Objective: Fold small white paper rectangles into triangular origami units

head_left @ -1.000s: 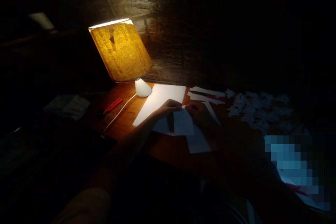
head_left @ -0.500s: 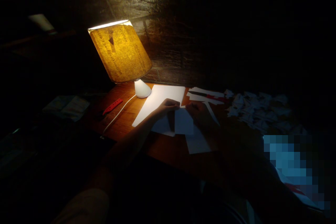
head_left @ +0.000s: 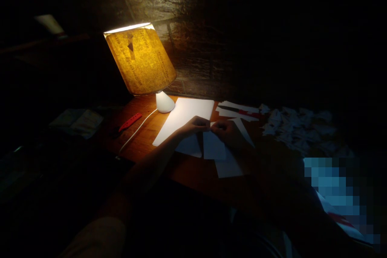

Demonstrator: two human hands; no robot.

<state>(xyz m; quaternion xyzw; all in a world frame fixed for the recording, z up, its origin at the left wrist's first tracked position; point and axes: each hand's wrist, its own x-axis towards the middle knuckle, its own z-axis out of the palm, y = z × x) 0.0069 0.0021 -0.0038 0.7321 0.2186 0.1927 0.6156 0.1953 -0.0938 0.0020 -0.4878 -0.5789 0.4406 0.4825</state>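
Note:
On a dim wooden table (head_left: 193, 175) my left hand (head_left: 195, 125) and my right hand (head_left: 225, 131) meet at the top edge of a small white sheet of paper (head_left: 213, 147). Both hands pinch that edge with closed fingers, and the sheet hangs down towards me. A larger white sheet (head_left: 184, 117) lies flat under and behind my left hand. More white paper (head_left: 228, 167) lies below the held sheet.
A lit lamp with a yellow printed shade (head_left: 140, 60) stands at the back left, its white cord (head_left: 136, 131) running forward. A red tool (head_left: 130, 121) lies left of the cord. Cut strips (head_left: 238, 109) and crumpled scraps (head_left: 298, 129) cover the right side.
My two hands have drawn closer together at the top edge of the small sheet, and the sheet has shifted slightly right.

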